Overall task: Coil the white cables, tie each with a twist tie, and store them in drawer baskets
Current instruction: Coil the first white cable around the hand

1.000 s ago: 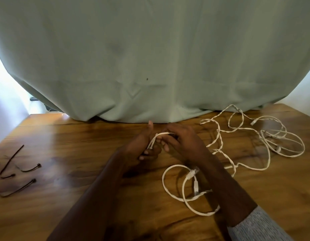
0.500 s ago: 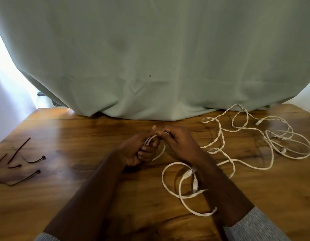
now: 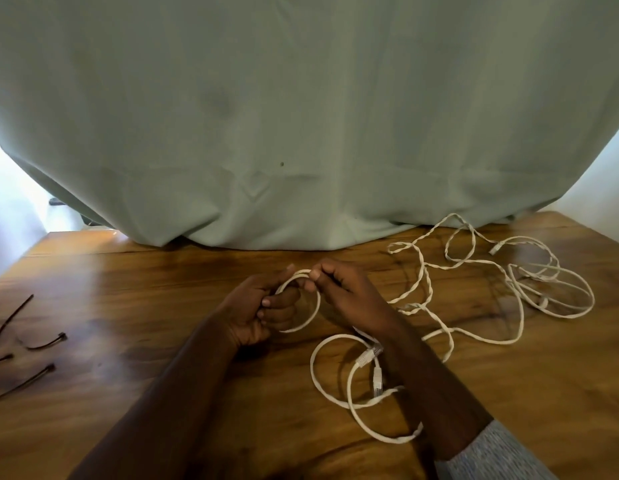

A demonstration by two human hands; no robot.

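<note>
My left hand point(image 3: 258, 315) grips a small coil of white cable point(image 3: 310, 315) at mid-table, its fingers curled round the loop. My right hand point(image 3: 349, 296) pinches the top of that same loop with thumb and fingers. The cable runs on under my right forearm into loose loops point(image 3: 349, 403) with two clear plugs point(image 3: 370, 362). Further right lies a tangle of twisted white cable point(image 3: 509, 282), partly doubled and spread toward the table's right edge. Several dark twist ties point(image 3: 31, 348) lie at the far left.
The wooden table point(image 3: 128, 306) carries everything. A pale green curtain point(image 3: 301, 133) hangs down onto its far edge. White walls show at both sides. No drawer or basket is in view.
The loop between my hands has grown from a short bend into a round coil hanging below my left fingers. Both hands stay close together at mid-table.
</note>
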